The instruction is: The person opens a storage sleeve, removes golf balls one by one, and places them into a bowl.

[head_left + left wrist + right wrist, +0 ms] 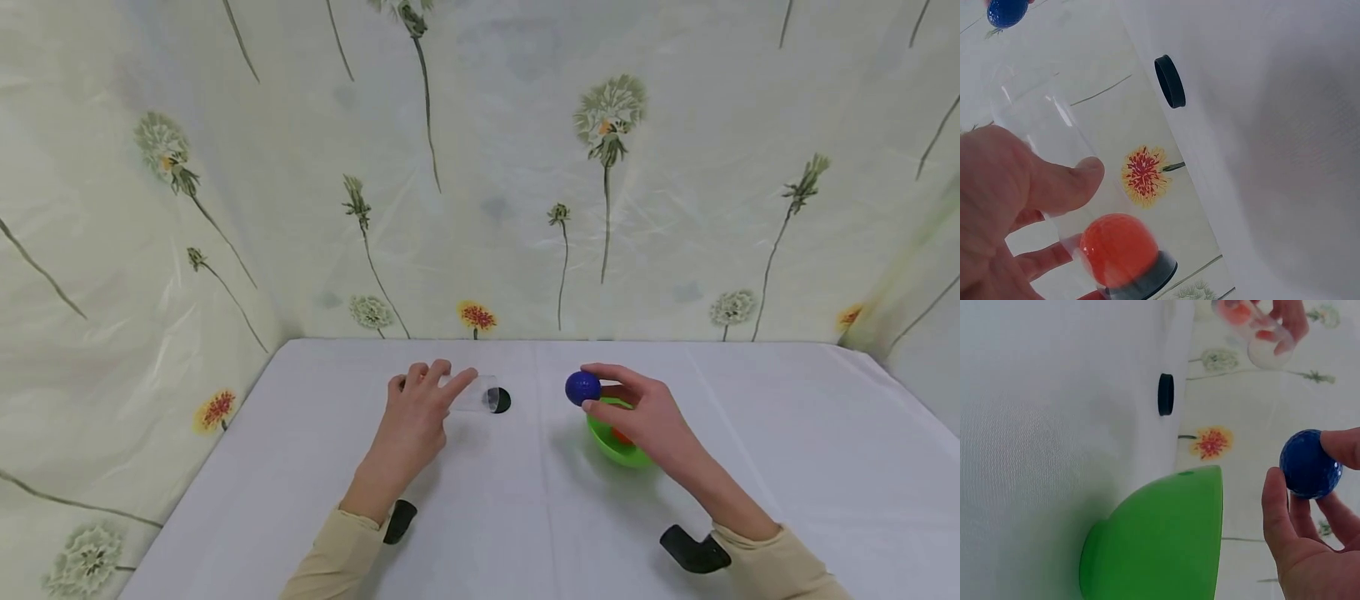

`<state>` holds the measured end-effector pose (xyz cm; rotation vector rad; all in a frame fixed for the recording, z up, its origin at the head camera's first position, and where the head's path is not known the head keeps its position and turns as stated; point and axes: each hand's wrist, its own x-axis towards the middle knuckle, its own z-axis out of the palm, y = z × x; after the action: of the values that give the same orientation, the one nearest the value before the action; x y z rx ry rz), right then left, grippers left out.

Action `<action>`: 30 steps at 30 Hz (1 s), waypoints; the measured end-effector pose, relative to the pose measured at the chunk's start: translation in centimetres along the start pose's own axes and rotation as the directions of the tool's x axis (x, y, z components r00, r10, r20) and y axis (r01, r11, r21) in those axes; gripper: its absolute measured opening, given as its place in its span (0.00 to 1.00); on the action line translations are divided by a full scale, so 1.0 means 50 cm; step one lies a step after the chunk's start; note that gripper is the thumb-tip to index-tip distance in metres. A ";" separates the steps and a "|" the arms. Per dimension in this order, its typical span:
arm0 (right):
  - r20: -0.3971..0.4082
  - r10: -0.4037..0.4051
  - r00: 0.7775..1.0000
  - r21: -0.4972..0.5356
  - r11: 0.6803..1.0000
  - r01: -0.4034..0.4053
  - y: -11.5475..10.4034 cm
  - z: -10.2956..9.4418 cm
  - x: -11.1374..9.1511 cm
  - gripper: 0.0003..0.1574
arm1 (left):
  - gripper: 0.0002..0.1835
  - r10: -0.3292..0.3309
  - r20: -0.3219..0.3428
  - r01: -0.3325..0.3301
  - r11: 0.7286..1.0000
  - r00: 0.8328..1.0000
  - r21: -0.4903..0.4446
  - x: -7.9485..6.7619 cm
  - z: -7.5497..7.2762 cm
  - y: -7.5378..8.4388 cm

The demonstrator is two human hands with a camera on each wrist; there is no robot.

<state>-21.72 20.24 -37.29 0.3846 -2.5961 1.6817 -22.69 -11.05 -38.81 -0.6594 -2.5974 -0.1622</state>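
Loading the tube point(474, 401) appears to be the step: the left hand point(415, 410) grips it, orange ball point(1117, 245) inside; the right hand point(643, 410) pinches the blue ball point(582, 388) higher than the bowl point(1163, 544). The next move likely calls for aligning blue ball and tube mouth.

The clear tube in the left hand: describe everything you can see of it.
The clear tube is a smooth, see-through cylinder that looks like plastic. A dark base closes one end, and an orange-red ball rests inside beside it; the other end bears no cap. The left hand grips the tube around its side, holding it tilted and raised off the white table.
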 end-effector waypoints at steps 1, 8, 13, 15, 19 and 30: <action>0.000 0.002 1.000 -0.003 1.000 -0.002 0.002 -0.004 0.000 0.31 | 0.37 -0.001 -0.004 0.001 1.000 1.000 -0.001 0.000 -0.001 0.000; 0.015 -0.010 1.000 -0.066 0.998 0.011 0.019 -0.032 -0.001 0.31 | 0.37 0.001 -0.016 -0.001 1.000 1.000 0.014 0.000 -0.001 -0.003; 0.041 -0.022 0.999 -0.111 0.993 0.027 0.033 -0.045 0.000 0.31 | 0.36 0.010 -0.020 -0.009 0.999 1.000 0.031 0.002 -0.001 -0.005; 0.052 -0.032 0.998 -0.133 0.990 0.038 0.039 -0.048 0.000 0.30 | 0.36 0.009 -0.021 -0.009 0.999 1.000 0.037 0.002 -0.002 -0.007; 0.072 -0.030 0.997 -0.182 0.982 0.043 0.046 -0.053 0.001 0.29 | 0.36 0.005 -0.021 -0.004 0.999 1.000 0.038 0.000 -0.003 -0.009; 0.074 -0.032 0.997 -0.298 0.953 0.053 0.063 -0.053 0.002 0.26 | 0.36 0.014 -0.024 -0.013 0.999 1.000 0.030 -0.001 -0.004 -0.008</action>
<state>-22.79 23.86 -38.99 0.4866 -2.8087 1.2521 -22.75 -11.49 -38.64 -0.6598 -2.5663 -0.1257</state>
